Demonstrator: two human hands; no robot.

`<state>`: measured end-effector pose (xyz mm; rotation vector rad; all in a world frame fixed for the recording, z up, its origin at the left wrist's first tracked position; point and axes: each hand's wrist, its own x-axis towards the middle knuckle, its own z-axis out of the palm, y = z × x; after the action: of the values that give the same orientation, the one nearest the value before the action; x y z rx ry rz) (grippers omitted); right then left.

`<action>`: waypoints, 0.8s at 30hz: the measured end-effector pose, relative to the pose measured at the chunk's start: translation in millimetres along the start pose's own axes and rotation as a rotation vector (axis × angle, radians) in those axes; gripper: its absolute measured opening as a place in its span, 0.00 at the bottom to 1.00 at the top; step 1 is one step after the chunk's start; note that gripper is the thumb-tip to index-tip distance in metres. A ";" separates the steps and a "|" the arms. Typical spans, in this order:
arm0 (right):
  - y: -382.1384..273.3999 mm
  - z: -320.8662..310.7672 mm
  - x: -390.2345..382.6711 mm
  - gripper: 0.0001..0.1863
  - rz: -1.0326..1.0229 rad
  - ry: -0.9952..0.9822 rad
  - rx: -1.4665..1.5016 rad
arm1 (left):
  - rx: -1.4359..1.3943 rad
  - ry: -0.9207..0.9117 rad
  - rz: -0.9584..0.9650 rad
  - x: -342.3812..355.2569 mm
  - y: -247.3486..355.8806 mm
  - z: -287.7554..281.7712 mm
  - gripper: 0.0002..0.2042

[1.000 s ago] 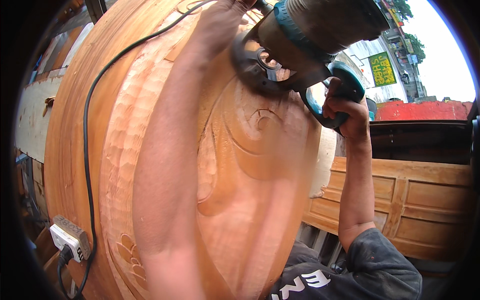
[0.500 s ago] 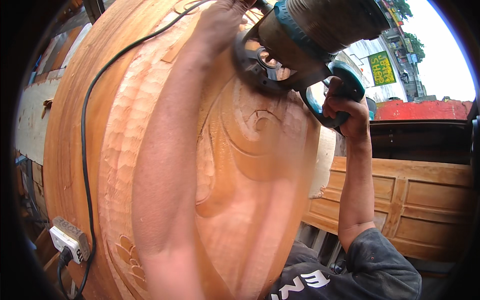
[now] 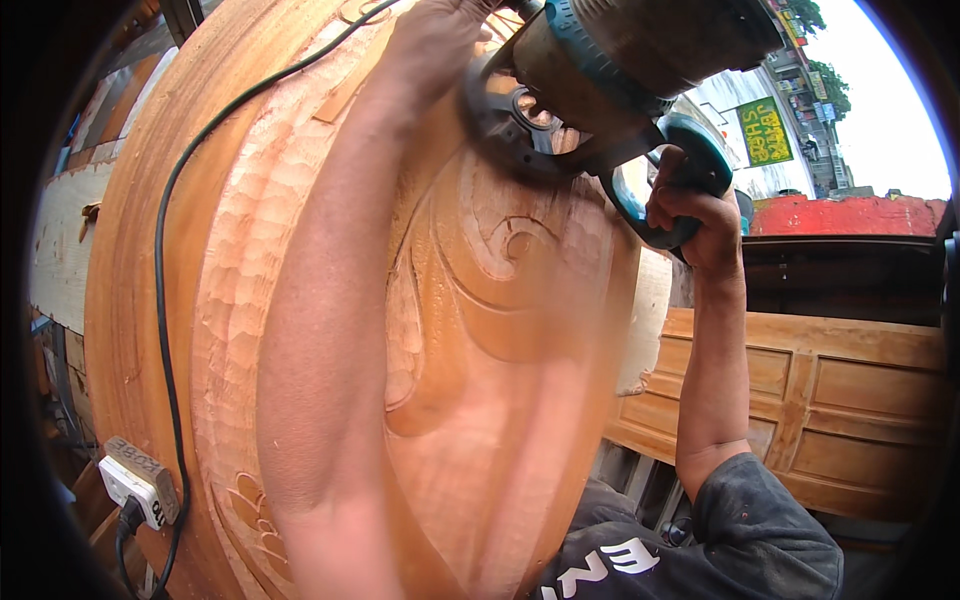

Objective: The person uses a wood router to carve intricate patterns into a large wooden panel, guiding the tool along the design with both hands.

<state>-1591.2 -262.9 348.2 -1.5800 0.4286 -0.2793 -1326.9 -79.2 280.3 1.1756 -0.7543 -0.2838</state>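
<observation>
A wood router [image 3: 610, 70] with a dark motor body and teal collar and handle stands on a carved wooden panel [image 3: 500, 400]. My right hand [image 3: 697, 205] is closed round the teal and black loop handle on its right. At the top edge my left hand [image 3: 435, 45] is closed at the router's far side, its grip partly cut off by the picture edge. The router's round black base [image 3: 520, 135] sits over the panel's carving, above a scroll [image 3: 517, 245] and curling leaf lines. The bit's tip cannot be made out. My left forearm crosses over the panel.
A black cord [image 3: 165, 290] runs down the panel's left side. A white socket block [image 3: 135, 490] with a plug hangs at lower left. A panelled wooden door [image 3: 850, 400] stands at right, below a red ledge [image 3: 840, 216]. A green and yellow sign [image 3: 765, 132] is beyond.
The router and both hands stay nearly in place, with only a very slight shift. The cord and panel appear slightly farther left in the picture.
</observation>
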 end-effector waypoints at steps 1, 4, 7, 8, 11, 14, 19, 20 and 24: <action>-0.1 0.1 0.1 0.19 0.009 0.007 0.000 | -0.003 -0.004 -0.006 0.1 -0.5 0.0 0.28; 1.1 -1.6 0.1 0.18 -0.012 -0.010 0.005 | -0.007 -0.020 -0.012 0.9 -0.9 0.7 0.28; -1.5 -2.7 1.0 0.18 -0.008 -0.015 -0.006 | 0.006 -0.022 0.005 2.6 -0.9 1.3 0.28; -2.5 -3.4 1.5 0.18 -0.007 -0.015 -0.012 | 0.012 -0.014 0.009 3.2 -0.9 1.2 0.28; -0.2 -4.5 1.8 0.18 -0.002 -0.011 -0.018 | -0.003 0.003 -0.010 2.4 -5.0 2.4 0.27; 1.0 -4.2 3.2 0.18 -0.009 -0.011 -0.015 | -0.003 0.008 -0.021 2.4 -6.0 1.3 0.27; 0.8 -5.3 4.1 0.17 -0.019 -0.017 -0.013 | -0.012 -0.017 -0.030 3.2 -6.5 1.1 0.27; 1.3 -6.3 4.8 0.17 -0.020 -0.025 -0.016 | -0.016 -0.026 -0.026 3.3 -6.6 0.4 0.27; 0.4 -9.4 5.8 0.16 -0.018 -0.034 -0.020 | -0.016 -0.041 -0.041 3.1 -6.2 1.3 0.27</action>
<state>-1590.1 -273.9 347.9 -1.6069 0.3919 -0.2621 -1324.4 -84.4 276.1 1.1739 -0.7627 -0.3483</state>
